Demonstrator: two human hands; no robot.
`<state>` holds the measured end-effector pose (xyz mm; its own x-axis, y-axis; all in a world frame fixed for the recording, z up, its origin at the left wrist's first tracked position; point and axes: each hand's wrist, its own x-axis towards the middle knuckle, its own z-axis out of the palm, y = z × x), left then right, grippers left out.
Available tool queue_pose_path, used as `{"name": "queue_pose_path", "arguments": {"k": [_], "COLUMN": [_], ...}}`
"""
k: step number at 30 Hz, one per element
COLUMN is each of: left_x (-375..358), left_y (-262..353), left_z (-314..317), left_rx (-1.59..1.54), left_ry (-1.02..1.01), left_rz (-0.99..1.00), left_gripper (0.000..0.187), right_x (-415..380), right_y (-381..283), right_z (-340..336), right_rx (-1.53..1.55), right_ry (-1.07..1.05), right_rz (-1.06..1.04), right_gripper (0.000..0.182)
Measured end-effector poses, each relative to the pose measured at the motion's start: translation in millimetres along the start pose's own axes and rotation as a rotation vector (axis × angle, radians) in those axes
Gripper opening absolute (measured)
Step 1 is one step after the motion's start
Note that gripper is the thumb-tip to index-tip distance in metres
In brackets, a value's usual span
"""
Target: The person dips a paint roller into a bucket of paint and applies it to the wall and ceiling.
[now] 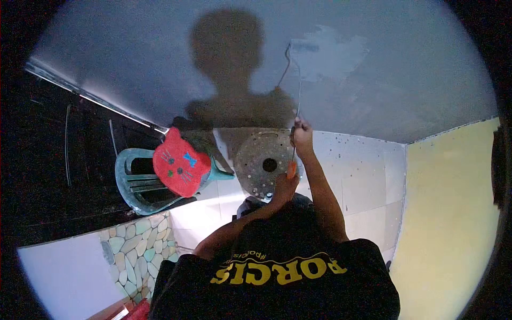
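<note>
Roller sits over a pale patch of grey wall. Speckled tiles lie open between the round disc and yellow wall. Right hand, arm extended, wraps the rod; left hand, lower, encloses the orange handle.
</note>
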<state>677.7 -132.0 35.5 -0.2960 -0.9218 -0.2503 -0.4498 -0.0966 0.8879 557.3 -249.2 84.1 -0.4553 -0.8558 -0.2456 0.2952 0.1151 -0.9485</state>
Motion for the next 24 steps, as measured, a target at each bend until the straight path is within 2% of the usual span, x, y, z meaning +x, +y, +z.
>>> {"name": "queue_pose_path", "arguments": {"k": [1,2,4,6,7,8,10,12,14,17,18,21,22,24], "left_x": [0.0,-1.7,-2.0,-0.3,-2.4,-5.1,-8.4,-9.1,-4.7,2.3,0.2,-4.9,-4.4,-4.7], "left_y": [9.6,19.4,9.9,-17.4,-13.2,-4.1,-5.2,-9.0,-17.7,5.5,13.4,24.1,11.4,-15.9], "left_z": [-5.4,-10.4,-10.2,-1.1,-5.5,-14.1,-16.6,-11.5,-6.0,-17.5,-22.7,-27.7,-24.4,-17.4], "left_rx": [0.002,-0.102,-0.204,-0.243,-0.244,-0.246,-0.243,-0.145,-0.174,-0.206,-0.202,-0.220,-0.218,-0.348], "left_ry": [-0.003,0.027,0.058,-0.011,-0.013,-0.053,-0.097,-0.015,-0.017,-0.067,-0.123,-0.107,-0.110,-0.283], "left_rz": [-0.008,-0.053,-0.091,-0.217,-0.213,-0.211,-0.208,-0.146,-0.151,-0.204,-0.242,-0.234,-0.231,-0.374], "left_gripper": [0.035,0.033,0.031,0.029,0.029,0.028,0.028,0.028,0.029,0.030,0.031,0.034,0.034,0.034], "right_x": [1.4,1.2,7.5,0.5,-0.9,17.6,19.0,15.0,-3.6,1.8,-1.7,1.1,-2.7,8.3], "right_y": [-0.2,2.4,9.4,20.8,31.2,62.3,63.8,56.1,24.0,-1.7,-14.3,11.3,26.3,55.0], "right_z": [3.2,3.4,1.4,1.9,1.3,-10.8,-9.2,-6.4,0.1,7.8,10.9,10.9,4.7,-5.1], "right_rx": [0.026,0.028,0.044,0.030,0.018,0.217,0.243,0.275,0.026,0.110,0.151,0.090,0.078,0.140], "right_ry": [-0.028,-0.024,-0.012,-0.010,-0.006,-0.019,0.009,0.042,-0.026,-0.090,-0.140,-0.046,-0.086,-0.117], "right_rz": [-0.128,-0.117,0.036,0.079,0.129,0.267,0.254,0.241,0.036,-0.004,0.073,0.113,0.137,0.187], "right_gripper": [0.019,0.019,0.018,0.018,0.017,0.017,0.018,0.021,0.028,0.031,0.032,0.034,0.034,0.033]}}
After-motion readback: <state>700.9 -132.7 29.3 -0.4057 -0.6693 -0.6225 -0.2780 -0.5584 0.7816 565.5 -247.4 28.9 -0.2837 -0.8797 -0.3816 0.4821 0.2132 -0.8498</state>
